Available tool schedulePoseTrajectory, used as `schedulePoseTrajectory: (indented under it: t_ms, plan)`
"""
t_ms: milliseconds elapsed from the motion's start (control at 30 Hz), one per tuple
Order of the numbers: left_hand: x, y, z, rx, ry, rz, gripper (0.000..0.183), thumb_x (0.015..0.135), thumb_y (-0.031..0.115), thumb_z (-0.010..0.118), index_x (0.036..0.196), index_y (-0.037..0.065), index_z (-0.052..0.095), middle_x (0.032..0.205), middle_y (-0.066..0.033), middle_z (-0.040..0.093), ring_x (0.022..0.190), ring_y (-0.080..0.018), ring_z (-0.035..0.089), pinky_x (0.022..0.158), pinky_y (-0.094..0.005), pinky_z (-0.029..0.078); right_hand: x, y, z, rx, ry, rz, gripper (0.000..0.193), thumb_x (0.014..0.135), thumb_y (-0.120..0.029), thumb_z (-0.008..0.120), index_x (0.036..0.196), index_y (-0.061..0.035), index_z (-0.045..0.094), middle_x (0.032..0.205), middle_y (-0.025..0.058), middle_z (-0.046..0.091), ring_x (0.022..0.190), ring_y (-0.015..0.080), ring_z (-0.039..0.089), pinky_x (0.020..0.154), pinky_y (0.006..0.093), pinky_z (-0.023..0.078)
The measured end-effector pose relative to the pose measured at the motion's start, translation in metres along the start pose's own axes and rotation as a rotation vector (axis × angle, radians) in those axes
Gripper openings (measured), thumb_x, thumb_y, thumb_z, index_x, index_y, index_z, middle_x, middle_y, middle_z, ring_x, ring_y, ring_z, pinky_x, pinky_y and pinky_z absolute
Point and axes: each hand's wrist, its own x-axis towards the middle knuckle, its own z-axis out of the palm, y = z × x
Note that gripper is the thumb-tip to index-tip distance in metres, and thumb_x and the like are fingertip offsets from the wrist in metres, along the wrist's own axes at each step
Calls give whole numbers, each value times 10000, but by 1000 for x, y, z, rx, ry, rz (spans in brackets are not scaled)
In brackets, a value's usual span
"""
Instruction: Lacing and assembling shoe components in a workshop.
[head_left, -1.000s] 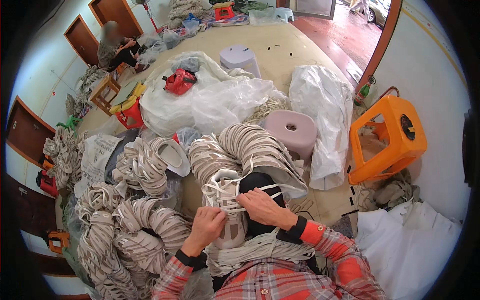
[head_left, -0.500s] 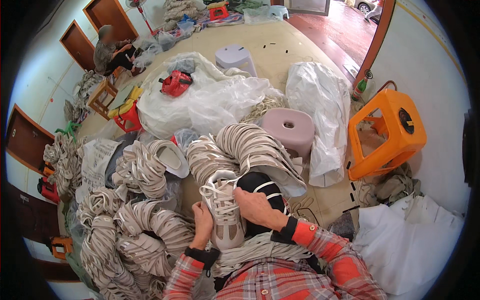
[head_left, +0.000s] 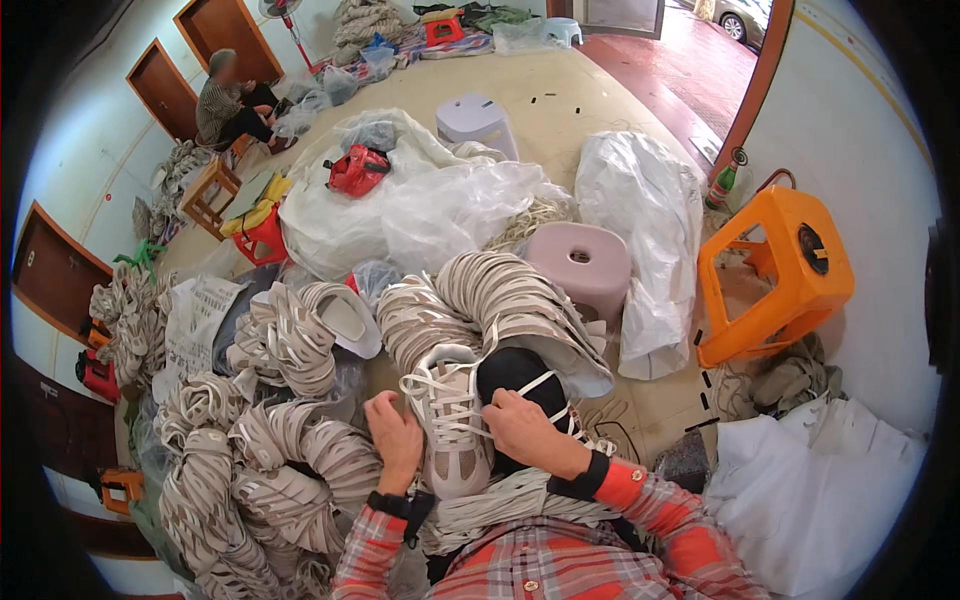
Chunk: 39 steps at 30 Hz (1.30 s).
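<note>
A beige shoe (head_left: 458,455) with white laces (head_left: 454,410) sits at the person's lap, its toe toward the body and its opening pointing away. The left hand (head_left: 397,438) is just beside the shoe on its left, fingers bent and fairly close together; whether anything is between them I cannot tell. The right hand (head_left: 530,430) is at the shoe's right edge, thumb and fingertips drawn narrow beside the lacing; a lace runs up to them, though whether they pinch it I cannot tell. Both wrists wear dark bands, and red checked sleeves (head_left: 366,555) reach up from the near side of the shoe. A bunch of pale cords (head_left: 525,508) lies between the shoe and the person's body. Right of the shoe is a rounded black shape (head_left: 512,372) with a white lace across it. Just beyond the shoe are two curved stacks of shoe parts (head_left: 515,295), and more piles of shoe parts (head_left: 300,440) lie to its left. Farther beyond the shoe and to its right stand a pale purple stool (head_left: 603,285), a white sack (head_left: 640,235) and, well to the right, an orange stool (head_left: 785,207). Clear plastic sheeting (head_left: 440,215) with a red bag (head_left: 358,172) on it spreads well beyond the shoe, and another person (head_left: 222,108) sits far beyond it to the left.
</note>
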Motion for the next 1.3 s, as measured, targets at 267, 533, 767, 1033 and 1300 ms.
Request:
schedulePoseTrajectory:
  t_ms: [267, 533, 767, 1033, 1300]
  plan:
    - [7, 59, -25, 18, -661, 218, 166, 829, 172, 540, 964, 79, 560, 681, -144, 623, 650, -354, 607, 586, -420, 465, -1, 0, 5, -28, -128, 105, 170, 685, -45, 543, 850, -5, 558, 851, 168, 539, 722, 336, 590, 623, 405, 495]
    - [21, 46, -21, -95, -948, 68, 299, 905, 216, 431, 1143, 48, 499, 650, -156, 614, 571, -242, 597, 539, -338, 443, 0, 2, 9, -38, -93, 79, 211, 650, -74, 589, 849, -15, 549, 841, 136, 551, 721, 310, 607, 598, 394, 495]
    - [50, 44, -29, -404, -1413, -351, 378, 957, 210, 339, 1284, 40, 423, 600, -51, 612, 508, -71, 526, 476, -216, 350, 4, 1, 18, -54, -95, 139, 172, 661, -101, 580, 803, -6, 598, 793, 157, 593, 706, 322, 617, 616, 395, 498]
    - [78, 51, -4, -98, -1532, -19, 305, 886, 147, 388, 1120, 34, 549, 561, -37, 602, 475, -82, 532, 466, -241, 358, 8, 0, 21, 11, -150, 108, 114, 642, -68, 546, 715, 12, 583, 691, 195, 583, 662, 361, 597, 584, 442, 478]
    - [74, 71, 6, 132, -1375, 427, 128, 747, 98, 514, 779, -18, 557, 562, -110, 593, 574, -200, 616, 531, -321, 466, 12, 2, 19, 80, -119, 217, 116, 682, -27, 502, 707, 37, 595, 614, 218, 584, 609, 396, 595, 570, 446, 484]
